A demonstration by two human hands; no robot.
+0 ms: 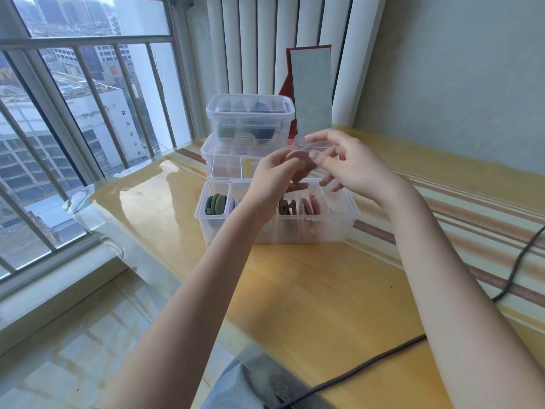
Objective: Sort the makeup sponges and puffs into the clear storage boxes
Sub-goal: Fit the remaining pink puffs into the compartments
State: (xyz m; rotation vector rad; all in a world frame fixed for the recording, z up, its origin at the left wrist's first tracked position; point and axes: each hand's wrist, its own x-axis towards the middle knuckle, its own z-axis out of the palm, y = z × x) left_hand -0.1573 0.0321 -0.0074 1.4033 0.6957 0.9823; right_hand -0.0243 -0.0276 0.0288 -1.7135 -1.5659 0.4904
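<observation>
Up above a yellow table [295, 290], two bare hands met over an open divided box [277, 225]. A round pink puff [298, 165] was held between them in the air, over the box's back edge. The left hand [272, 178] gripped the puff from the left, fingers curled round its edge. The right hand [351, 163] touched the puff's right edge with its thumb, while its other fingers were spread apart and only loosely bent; motion blur hid whether they pinched the puff. The divided box stood nearest the person, with no lid on it. Its leftmost compartment held dark green puffs [216, 204] standing on edge, the next held lilac puffs [231, 205], and compartments further right held brownish and pink puffs [298, 207], partly hidden by the left wrist. Behind it stood a wider closed box [224, 160], and a smaller lidded box [250, 119] with dark sponges inside sat on top of that. A mirror [311, 90] leaned upright behind the boxes. A dark cable [368, 367] trailed across the table near the person.
</observation>
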